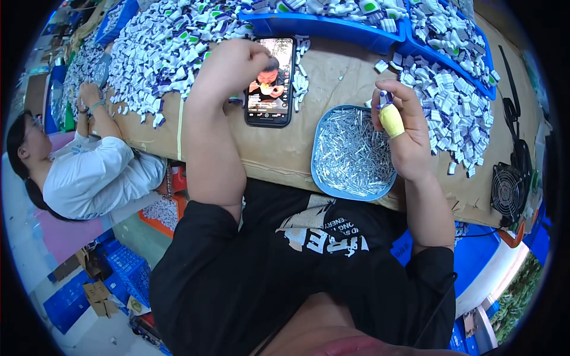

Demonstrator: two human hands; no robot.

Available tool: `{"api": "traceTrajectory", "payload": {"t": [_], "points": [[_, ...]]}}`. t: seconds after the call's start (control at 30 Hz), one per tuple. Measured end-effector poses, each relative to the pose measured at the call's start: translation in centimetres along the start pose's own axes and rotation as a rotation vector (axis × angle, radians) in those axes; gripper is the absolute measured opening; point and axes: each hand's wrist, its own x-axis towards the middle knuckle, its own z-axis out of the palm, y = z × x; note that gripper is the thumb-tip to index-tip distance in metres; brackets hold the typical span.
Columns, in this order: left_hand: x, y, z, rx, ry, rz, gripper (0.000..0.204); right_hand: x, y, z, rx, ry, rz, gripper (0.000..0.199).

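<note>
My left hand is curled over the upper left part of a phone lying on the table, its screen lit with a video. The fingers are bent inward, and what they hold, if anything, is hidden. At the right, my right hand pinches a small purple-and-white plastic piece between thumb and fingers. Yellow tape wraps the thumb. This hand hovers at the right rim of a blue-grey tub that holds many thin metal pins.
Heaps of white-and-purple plastic pieces cover the table's far left, with another heap at the right. Blue bins full of pieces stand along the back. A black fan sits far right. Another person works at the left.
</note>
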Motion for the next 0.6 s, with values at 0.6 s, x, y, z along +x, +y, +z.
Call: {"api": "traceTrajectory", "payload": {"t": [0.6], "points": [[-2.7, 7.5, 6.8, -1.102, -0.187, 0.417, 0.022, 0.1, 0.0, -0.1, -0.144, 0.074, -0.082, 0.037]]}}
